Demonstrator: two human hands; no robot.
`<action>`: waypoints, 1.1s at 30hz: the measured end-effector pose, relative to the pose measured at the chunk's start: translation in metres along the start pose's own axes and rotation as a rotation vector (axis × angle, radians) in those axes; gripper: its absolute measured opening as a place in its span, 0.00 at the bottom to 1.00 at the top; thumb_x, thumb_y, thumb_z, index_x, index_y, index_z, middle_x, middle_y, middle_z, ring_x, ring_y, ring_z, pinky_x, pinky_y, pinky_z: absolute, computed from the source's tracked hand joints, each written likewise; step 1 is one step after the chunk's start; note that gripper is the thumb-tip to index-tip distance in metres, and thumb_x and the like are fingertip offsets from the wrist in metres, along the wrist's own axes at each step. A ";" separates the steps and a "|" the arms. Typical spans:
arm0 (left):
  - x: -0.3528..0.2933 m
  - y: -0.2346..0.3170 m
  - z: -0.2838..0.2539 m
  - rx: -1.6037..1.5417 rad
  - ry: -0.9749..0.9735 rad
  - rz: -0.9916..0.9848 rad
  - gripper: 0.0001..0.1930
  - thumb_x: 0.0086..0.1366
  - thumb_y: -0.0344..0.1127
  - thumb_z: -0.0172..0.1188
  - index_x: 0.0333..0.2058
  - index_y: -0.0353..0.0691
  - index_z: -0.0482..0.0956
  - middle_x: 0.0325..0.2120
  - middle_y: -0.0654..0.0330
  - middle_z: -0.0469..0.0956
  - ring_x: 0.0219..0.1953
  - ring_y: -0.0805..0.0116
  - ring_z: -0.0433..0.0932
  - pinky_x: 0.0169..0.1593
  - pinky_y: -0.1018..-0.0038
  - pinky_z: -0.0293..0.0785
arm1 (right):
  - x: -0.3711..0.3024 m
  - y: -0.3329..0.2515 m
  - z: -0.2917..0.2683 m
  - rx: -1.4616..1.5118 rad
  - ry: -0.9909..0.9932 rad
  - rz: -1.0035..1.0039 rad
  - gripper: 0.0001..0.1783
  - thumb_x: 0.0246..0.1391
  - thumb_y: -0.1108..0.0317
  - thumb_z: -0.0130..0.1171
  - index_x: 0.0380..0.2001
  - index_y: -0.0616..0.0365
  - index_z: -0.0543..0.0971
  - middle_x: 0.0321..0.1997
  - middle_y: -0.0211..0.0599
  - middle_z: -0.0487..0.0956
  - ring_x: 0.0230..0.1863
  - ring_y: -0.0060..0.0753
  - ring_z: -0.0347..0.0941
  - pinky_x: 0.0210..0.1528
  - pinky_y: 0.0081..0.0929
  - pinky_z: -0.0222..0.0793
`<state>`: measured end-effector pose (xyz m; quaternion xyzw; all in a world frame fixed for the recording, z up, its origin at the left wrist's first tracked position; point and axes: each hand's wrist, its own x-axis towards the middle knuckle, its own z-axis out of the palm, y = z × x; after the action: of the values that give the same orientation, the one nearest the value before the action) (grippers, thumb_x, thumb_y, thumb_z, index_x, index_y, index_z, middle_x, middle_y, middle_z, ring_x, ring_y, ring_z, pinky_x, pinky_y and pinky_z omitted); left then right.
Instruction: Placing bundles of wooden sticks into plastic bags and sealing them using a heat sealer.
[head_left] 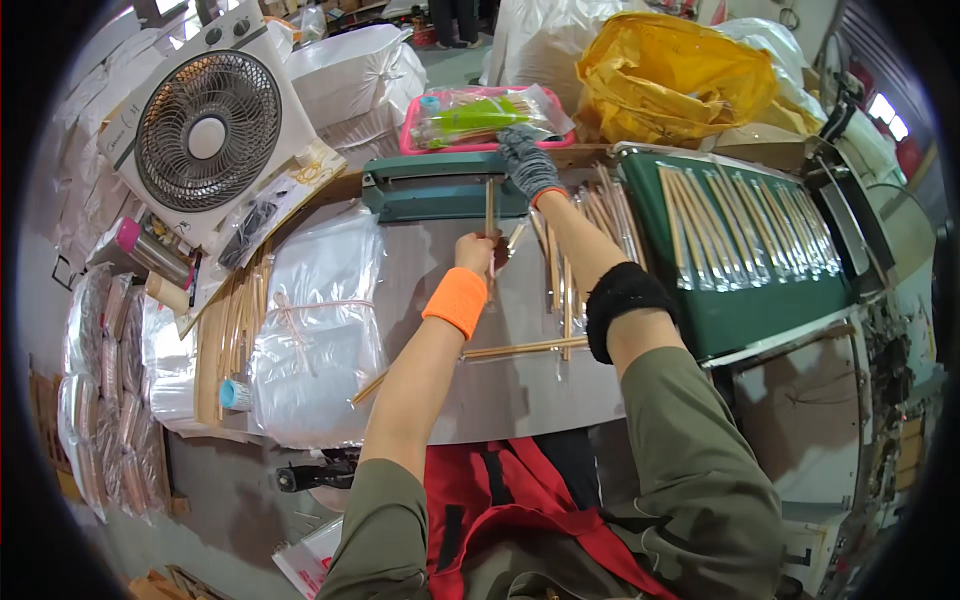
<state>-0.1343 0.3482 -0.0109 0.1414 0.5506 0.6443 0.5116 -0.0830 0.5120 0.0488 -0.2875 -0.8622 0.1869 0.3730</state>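
My left hand (pixel 477 252), bare with an orange wristband, is closed around a narrow bundle of wooden sticks (pixel 490 205), which seems to be in a clear sleeve. The far end of the bundle lies on a teal bag sealer (pixel 430 203). My right hand (pixel 527 165), in a grey knitted glove, is closed on the right end of the sealer's arm; its fingertips are partly hidden. A black band circles my right forearm. Below my left hand, loose wooden sticks (pixel 530 349) lie across the grey table (pixel 500 400).
Stacked clear bags (pixel 315 350) tied with string lie at left, below a box fan (pixel 208 130). Behind the sealer stands a pink basket (pixel 410 135) of packets. To the right, a green conveyor (pixel 720 330) carries bagged sticks (pixel 740 225); more sticks (pixel 610 215) lie beside it.
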 end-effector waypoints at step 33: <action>-0.247 -0.037 -0.109 0.131 -0.188 -0.017 0.10 0.62 0.32 0.55 0.40 0.32 0.74 0.30 0.59 0.78 0.31 0.72 0.78 0.32 0.80 0.75 | -0.224 -0.114 -0.168 1.193 -0.655 0.540 0.09 0.51 0.64 0.57 0.34 0.55 0.78 0.33 0.34 0.78 0.38 0.29 0.74 0.44 0.26 0.68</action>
<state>-0.0894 0.0804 0.0129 0.2297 0.5423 0.5865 0.5560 0.1276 0.3005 0.0994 -0.1672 -0.5802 0.7864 0.1303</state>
